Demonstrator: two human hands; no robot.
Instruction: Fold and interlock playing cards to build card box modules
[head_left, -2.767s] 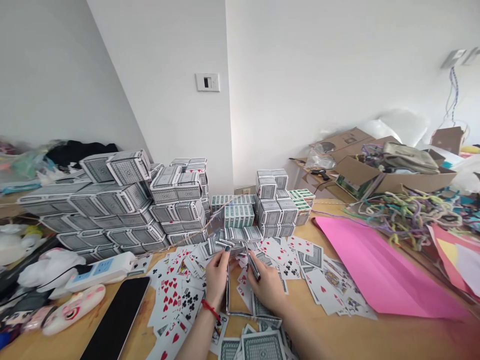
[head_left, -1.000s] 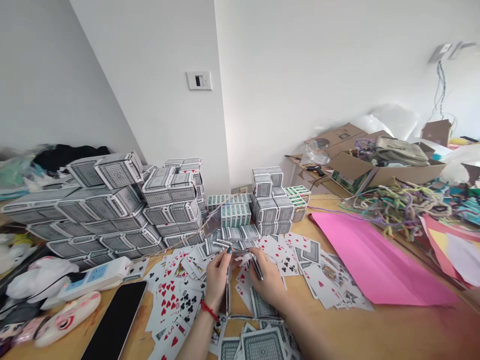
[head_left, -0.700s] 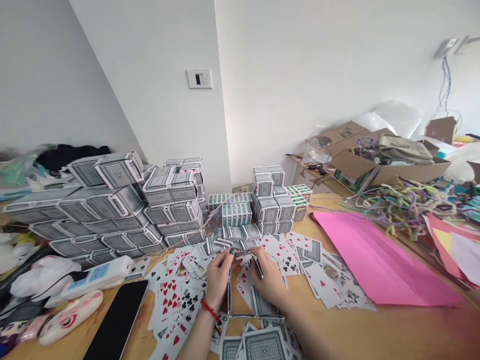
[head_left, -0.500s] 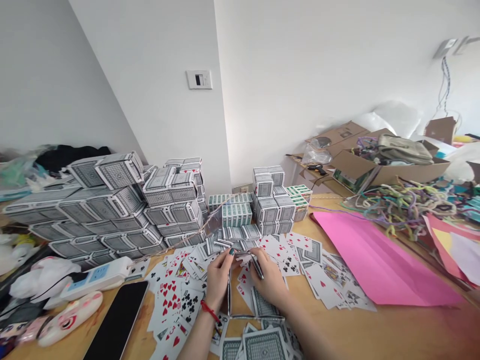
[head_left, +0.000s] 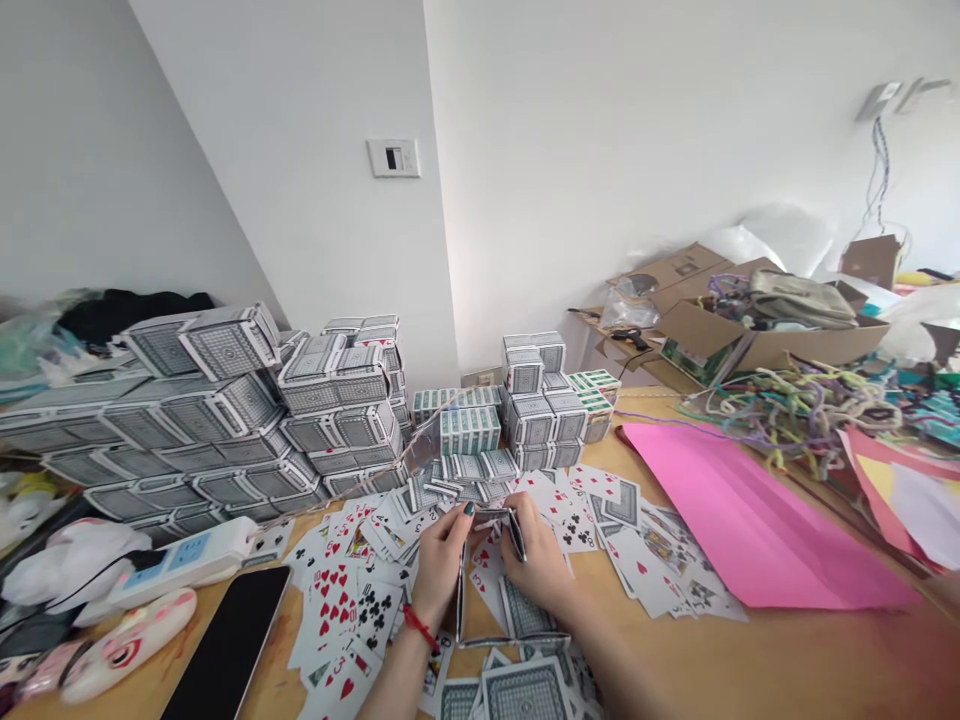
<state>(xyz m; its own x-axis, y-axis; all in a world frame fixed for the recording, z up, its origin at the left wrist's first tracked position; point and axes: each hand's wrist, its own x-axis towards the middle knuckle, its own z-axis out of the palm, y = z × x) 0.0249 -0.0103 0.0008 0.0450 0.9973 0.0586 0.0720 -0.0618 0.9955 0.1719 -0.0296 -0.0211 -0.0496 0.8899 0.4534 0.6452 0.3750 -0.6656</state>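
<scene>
Pale walls meet behind a wooden surface [head_left: 637, 660] crowded with playing cards. Card-covered blocks stand in tall stacks [head_left: 195, 415] at the far left, with a smaller stack [head_left: 534, 415] right of centre and green-patterned blocks [head_left: 470, 428] between; I suppose they are pushed back to leave working room at the near side. Loose face-up cards [head_left: 345, 600] spread left of the person's arms, more [head_left: 664, 565] to the right, and face-down cards [head_left: 525, 685] lie nearest, likely all within easy reach. A black phone [head_left: 229, 650] lies farther left, and pink paper [head_left: 750, 530] covers much of the right.

Both hands are apart but joined by one thing, a folded card strip [head_left: 491, 513]. Thumb and fingers of the left hand [head_left: 442, 560] pinch its far left corner; the right hand [head_left: 538, 565] is closed around a folded part at the right. The strip bends into an angular outline, its far side between the fingertips, its near side beyond the wrists, towards the person. Pinching the corners probably keeps the thin walls on edge.
</scene>
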